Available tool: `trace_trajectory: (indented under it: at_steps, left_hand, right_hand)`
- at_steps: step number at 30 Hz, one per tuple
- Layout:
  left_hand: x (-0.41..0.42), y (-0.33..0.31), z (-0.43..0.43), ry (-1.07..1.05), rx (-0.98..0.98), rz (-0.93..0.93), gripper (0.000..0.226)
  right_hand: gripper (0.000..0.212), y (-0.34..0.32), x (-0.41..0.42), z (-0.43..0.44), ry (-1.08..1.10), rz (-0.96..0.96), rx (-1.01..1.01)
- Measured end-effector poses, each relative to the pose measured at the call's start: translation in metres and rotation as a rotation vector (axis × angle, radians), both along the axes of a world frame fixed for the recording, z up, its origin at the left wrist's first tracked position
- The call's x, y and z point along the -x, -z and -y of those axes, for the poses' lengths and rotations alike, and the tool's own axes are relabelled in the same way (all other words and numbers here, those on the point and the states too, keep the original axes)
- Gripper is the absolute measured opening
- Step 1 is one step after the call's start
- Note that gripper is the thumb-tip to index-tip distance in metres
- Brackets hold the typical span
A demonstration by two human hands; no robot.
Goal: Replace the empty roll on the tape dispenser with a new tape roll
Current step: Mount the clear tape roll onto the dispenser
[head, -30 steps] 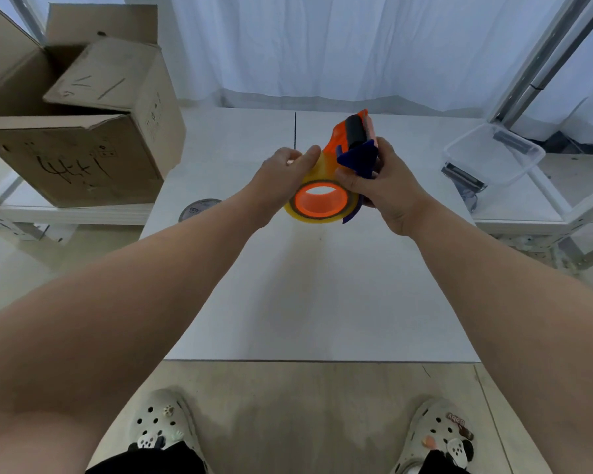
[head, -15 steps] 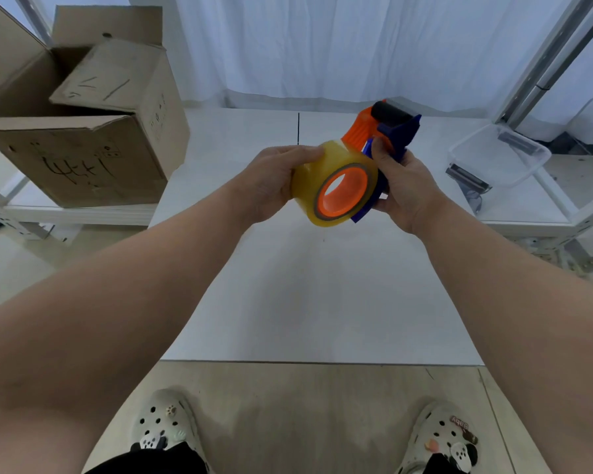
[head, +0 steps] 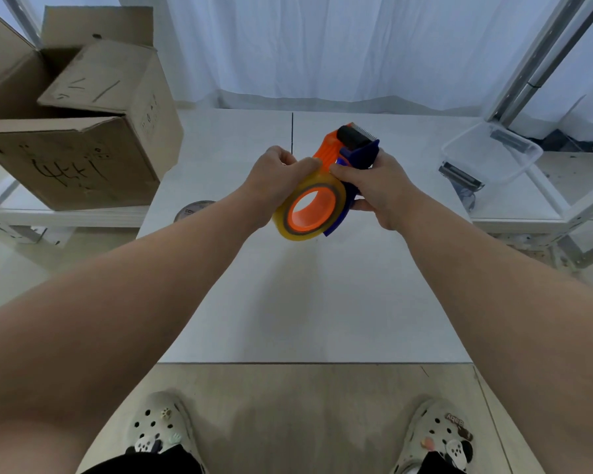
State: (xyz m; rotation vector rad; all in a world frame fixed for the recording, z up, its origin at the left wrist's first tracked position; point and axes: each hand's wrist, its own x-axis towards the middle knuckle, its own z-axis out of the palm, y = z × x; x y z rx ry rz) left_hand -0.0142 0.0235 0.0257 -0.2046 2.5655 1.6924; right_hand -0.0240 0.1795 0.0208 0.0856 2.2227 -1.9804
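I hold an orange and blue tape dispenser point(head: 351, 147) in the air above the white table point(head: 305, 302). A yellowish clear tape roll point(head: 285, 222) sits on the dispenser's orange hub, its open side facing me. My left hand point(head: 271, 181) grips the top and left side of the roll, thumb on its rim. My right hand point(head: 377, 186) is wrapped around the blue handle, with the thumb touching the roll's upper edge. The black roller and toothed blade point away from me.
A flat grey roll point(head: 194, 210) lies at the table's left edge, partly hidden by my left forearm. An open cardboard box point(head: 83, 131) stands on a shelf to the left. A clear plastic tub point(head: 490, 152) rests on the right shelf. My feet are below the table's near edge.
The dispenser has tilted so the roll's open side faces me more squarely and sits lower. My left hand shifted up onto the top of the roll. My right hand keeps its grip.
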Motion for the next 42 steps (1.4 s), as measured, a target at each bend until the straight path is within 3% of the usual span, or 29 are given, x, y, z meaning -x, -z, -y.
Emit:
trace_trajectory:
  at_steps: [4,10,18,23,27,37,42]
  left_hand:
    - [-0.001,0.002,0.003,0.015,-0.089,0.046,0.032]
    - [-0.005,0.004,0.004,0.065,-0.27,0.075,0.007]
    - [-0.006,0.006,0.015,0.188,-0.349,0.05,0.013]
    - [-0.005,0.009,0.015,0.234,0.163,-0.313,0.025]
    - [-0.008,0.011,0.02,0.37,0.506,-0.416,0.04]
    - [-0.005,0.009,0.01,0.253,0.719,-0.336,0.044]
    - [-0.003,0.015,0.006,0.188,0.606,-0.272,0.038]
  right_hand:
    - [0.054,0.002,-0.001,-0.003,0.044,-0.011,-0.025]
    - [0.047,0.006,-0.004,-0.008,0.101,-0.028,-0.06]
    - [0.036,0.007,-0.003,-0.005,0.183,0.015,-0.076]
    - [0.034,0.01,-0.002,-0.006,0.243,0.05,-0.178]
    - [0.029,0.01,-0.003,-0.007,0.255,0.009,-0.302]
    - [0.038,0.016,-0.002,0.002,0.278,-0.145,-0.502]
    - [0.045,0.017,-0.004,0.009,0.213,-0.22,-0.618]
